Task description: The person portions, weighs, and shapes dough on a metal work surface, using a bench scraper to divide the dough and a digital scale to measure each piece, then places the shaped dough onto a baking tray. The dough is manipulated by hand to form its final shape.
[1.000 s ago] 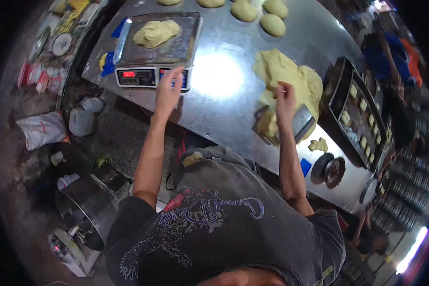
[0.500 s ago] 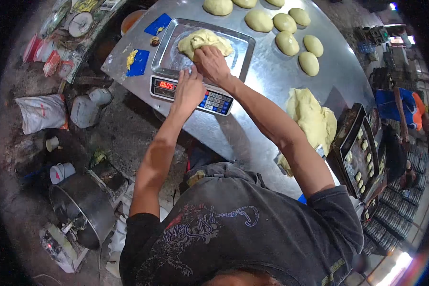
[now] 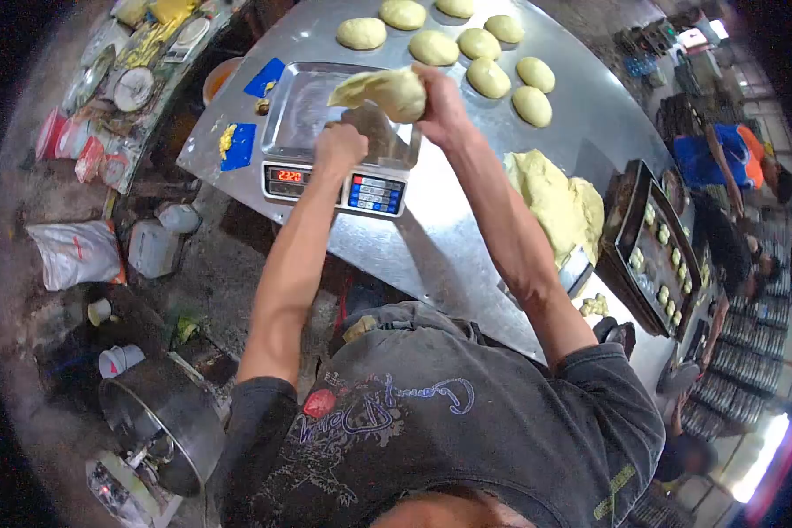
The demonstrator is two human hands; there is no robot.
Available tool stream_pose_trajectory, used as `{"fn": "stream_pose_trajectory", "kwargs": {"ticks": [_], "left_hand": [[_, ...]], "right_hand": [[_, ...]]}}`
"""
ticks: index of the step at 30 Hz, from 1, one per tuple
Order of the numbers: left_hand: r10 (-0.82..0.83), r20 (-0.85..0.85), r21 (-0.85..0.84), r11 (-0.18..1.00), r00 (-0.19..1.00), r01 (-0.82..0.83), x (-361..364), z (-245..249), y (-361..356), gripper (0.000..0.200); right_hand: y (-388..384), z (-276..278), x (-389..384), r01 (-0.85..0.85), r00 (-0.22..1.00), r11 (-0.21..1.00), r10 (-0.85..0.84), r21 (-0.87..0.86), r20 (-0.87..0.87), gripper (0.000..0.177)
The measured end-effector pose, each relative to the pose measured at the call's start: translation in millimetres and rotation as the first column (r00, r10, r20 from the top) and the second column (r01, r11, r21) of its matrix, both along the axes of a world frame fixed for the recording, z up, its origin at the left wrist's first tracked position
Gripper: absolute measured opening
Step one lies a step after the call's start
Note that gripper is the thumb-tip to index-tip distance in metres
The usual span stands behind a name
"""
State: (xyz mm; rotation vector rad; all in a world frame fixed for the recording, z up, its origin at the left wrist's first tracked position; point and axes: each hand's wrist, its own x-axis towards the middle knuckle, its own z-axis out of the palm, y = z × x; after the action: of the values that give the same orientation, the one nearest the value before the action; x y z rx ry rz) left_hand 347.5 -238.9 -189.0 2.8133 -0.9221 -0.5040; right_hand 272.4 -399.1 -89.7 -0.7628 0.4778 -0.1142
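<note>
Above the right part of the scale's steel tray [image 3: 301, 110] hangs a soft, pale yellow piece of dough [image 3: 383, 91]. My right hand [image 3: 440, 106] is closed on its right end, and the left end sags freely. Over the tray's near edge is my left hand [image 3: 341, 145], its fingers curled in; whether anything is inside them is hidden. The digital scale [image 3: 330, 187] under the tray has red digits that look like 2320 and a blue keypad. To the right lies a large dough mass [image 3: 544, 198] on the steel table [image 3: 449, 238].
Several rounded dough balls [image 3: 436, 47] sit across the table's far side. Blue scrapers [image 3: 239, 146] lie left of the scale. A dark baking tray [image 3: 629, 264] with small dough pieces stands at the right, near another person [image 3: 730, 158]. A mixing bowl [image 3: 163, 422] is at lower left.
The dough has been lifted off the tray in my right hand and moved right. My left hand has curled in. The scale's digits have changed from 0605.
</note>
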Motion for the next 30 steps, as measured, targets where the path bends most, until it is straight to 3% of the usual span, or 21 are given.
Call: {"fn": "stream_pose_trajectory", "kwargs": {"ticks": [2, 4, 5, 6, 8, 9, 10, 11, 12, 13, 15, 17, 18, 19, 21, 23, 24, 25, 27, 28, 30], "left_hand": [[-0.091, -0.020, 0.093, 0.991, 0.996, 0.093, 6, -2, -2, 0.037], [-0.231, 0.057, 0.139, 0.965, 0.971, 0.221, 7, -17, 5, 0.043], [-0.148, -0.064, -0.139, 0.981, 0.987, 0.138, -7, -20, 0, 0.046], [-0.097, -0.212, -0.387, 0.922, 0.973, 0.007, -29, -26, 2, 0.050], [-0.204, -0.425, -0.769, 0.596, 0.882, -0.233, -98, -33, -10, 0.055], [-0.329, -0.440, -0.879, 0.348, 0.836, -0.326, -153, -29, -30, 0.058], [-0.507, -0.710, -0.663, 0.247, 0.489, -0.707, -212, -5, -35, 0.061], [-0.667, -0.744, -0.270, 0.235, 0.048, -0.934, -255, 18, -34, 0.065], [-0.667, -0.732, -0.360, 0.211, 0.135, -0.909, -274, -3, -34, 0.065], [-0.666, -0.713, -0.442, 0.184, 0.219, -0.878, -294, -25, -32, 0.065], [-0.597, -0.796, -0.251, 0.172, 0.102, -0.953, -318, -15, -21, 0.064], [-0.523, -0.852, -0.056, 0.137, -0.024, -0.989, -328, 11, -4, 0.064], [-0.449, -0.894, -0.094, 0.148, 0.018, -0.985, -331, 34, 2, 0.063], [-0.324, -0.933, -0.213, 0.157, 0.154, -0.964, -333, 40, 6, 0.063], [-0.179, -0.857, -0.511, 0.160, 0.484, -0.845, -354, 46, 2, 0.055], [-0.216, -0.878, -0.476, 0.312, 0.426, -0.822, -383, 63, -7, 0.057], [-0.408, -0.885, -0.385, 0.370, 0.224, -0.846, -392, 58, -9, 0.064], [-0.365, -0.917, -0.312, 0.396, 0.163, -0.864, -416, 86, -15, 0.070], [-0.398, -0.910, -0.273, 0.376, 0.111, -0.886, -435, 78, -9, 0.074], [-0.437, -0.899, -0.241, 0.434, 0.031, -0.868, -432, 75, 5, 0.079], [-0.491, -0.871, -0.227, 0.409, -0.003, -0.884, -425, 66, 32, 0.082]], "right_hand": [[-23, 34, -36, 0.130, 0.988, 0.983, -0.118, -0.126, 0.102, 0.035], [-26, 86, -90, 0.215, 0.976, 0.843, -0.178, -0.492, 0.121, 0.030], [-31, 99, -113, 0.235, 0.971, 0.725, -0.197, -0.647, 0.132, 0.028], [-29, 105, -138, 0.186, 0.978, 0.672, -0.195, -0.717, 0.070, 0.029], [-21, 106, -184, -0.026, 0.975, 0.583, -0.165, -0.812, -0.150, 0.033], [-13, 79, -198, -0.053, 0.984, 0.568, -0.111, -0.822, -0.140, 0.038], [0, 46, -216, -0.034, 0.997, 0.579, -0.035, -0.815, -0.067, 0.042], [21, 19, -234, -0.057, 0.998, 0.488, 0.021, -0.871, -0.054, 0.044], [41, 42, -263, -0.256, 0.967, 0.575, 0.136, -0.777, -0.217, 0.045], [54, 23, -289, -0.270, 0.960, 0.637, 0.240, -0.722, -0.147, 0.044], [44, 22, -334, -0.388, 0.914, 0.785, 0.395, -0.483, -0.093, 0.034], [3, 8, -378, -0.319, 0.940, 0.910, 0.340, -0.264, 0.036, 0.035], [-15, -7, -398, -0.255, 0.967, 0.929, 0.247, -0.270, -0.063, 0.039], [-22, -13, -414, -0.173, 0.981, 0.915, 0.126, -0.364, -0.149, 0.047], [-20, -26, -435, -0.029, 0.976, 0.853, -0.087, -0.522, -0.197, 0.054], [4, -39, -432, 0.041, 0.970, 0.950, -0.112, -0.310, -0.216, 0.058], [17, -59, -430, -0.009, 0.991, 0.982, -0.017, -0.189, -0.135, 0.060], [35, -58, -423, 0.049, 0.987, 0.964, -0.088, -0.263, -0.137, 0.060], [28, -39, -424, 0.032, 0.994, 0.995, -0.022, 0.095, -0.107, 0.054], [18, -48, -423, 0.041, 0.982, 0.995, -0.023, 0.089, -0.189, 0.046], [0, -45, -421, 0.077, 0.967, 0.990, -0.046, 0.115, -0.251, 0.044]]}}
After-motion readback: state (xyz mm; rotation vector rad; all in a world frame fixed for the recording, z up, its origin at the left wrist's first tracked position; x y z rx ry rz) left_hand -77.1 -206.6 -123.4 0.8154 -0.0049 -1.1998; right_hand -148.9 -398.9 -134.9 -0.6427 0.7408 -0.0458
